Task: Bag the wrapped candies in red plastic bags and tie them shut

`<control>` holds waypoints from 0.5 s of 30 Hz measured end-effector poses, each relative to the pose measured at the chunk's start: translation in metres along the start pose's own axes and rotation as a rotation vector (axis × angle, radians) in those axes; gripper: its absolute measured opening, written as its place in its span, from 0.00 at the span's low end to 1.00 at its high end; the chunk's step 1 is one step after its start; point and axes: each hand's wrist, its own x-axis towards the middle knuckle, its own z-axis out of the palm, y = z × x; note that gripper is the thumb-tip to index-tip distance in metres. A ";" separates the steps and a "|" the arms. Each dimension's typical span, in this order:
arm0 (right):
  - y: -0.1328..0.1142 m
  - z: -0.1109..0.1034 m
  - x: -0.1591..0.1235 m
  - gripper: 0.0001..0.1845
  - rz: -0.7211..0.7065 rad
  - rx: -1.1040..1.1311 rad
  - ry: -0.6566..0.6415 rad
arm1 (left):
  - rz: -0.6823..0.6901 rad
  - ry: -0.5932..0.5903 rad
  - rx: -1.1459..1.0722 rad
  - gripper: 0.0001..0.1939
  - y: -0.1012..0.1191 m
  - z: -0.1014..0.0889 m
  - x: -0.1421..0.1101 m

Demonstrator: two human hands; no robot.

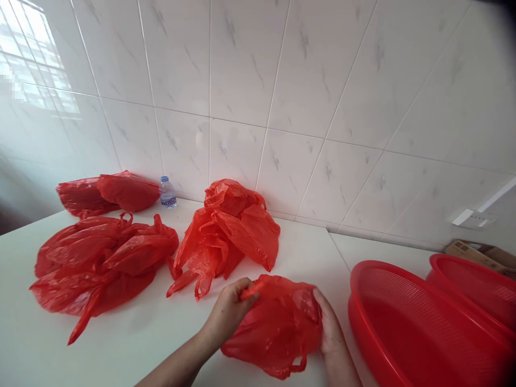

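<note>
While the left hand (231, 305) pinched the red bag (274, 325) low over the table (141, 328), the right hand (328, 325) cupped its side, finger closure unclear. Pulling hard risked tearing it.

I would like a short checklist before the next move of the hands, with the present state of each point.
1. Left hand pinches the held red bag near its upper edge: ok.
2. Right hand touches the bag's right side: ok.
3. Held bag lies smooth and flat: not ok, crumpled.
4. Held bag has nothing inside: cannot tell.
5. Water bottle stands upright, capped: ok.
</note>
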 end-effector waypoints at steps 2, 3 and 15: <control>-0.003 -0.003 0.002 0.20 -0.022 0.125 0.087 | -0.156 0.016 -0.246 0.13 -0.002 -0.002 0.003; -0.005 -0.003 0.002 0.21 -0.040 0.139 0.133 | -0.193 0.023 -0.333 0.14 -0.003 -0.003 0.003; -0.022 0.043 -0.058 0.14 -0.598 -0.926 0.122 | -0.261 -0.052 -0.669 0.15 0.009 0.010 -0.007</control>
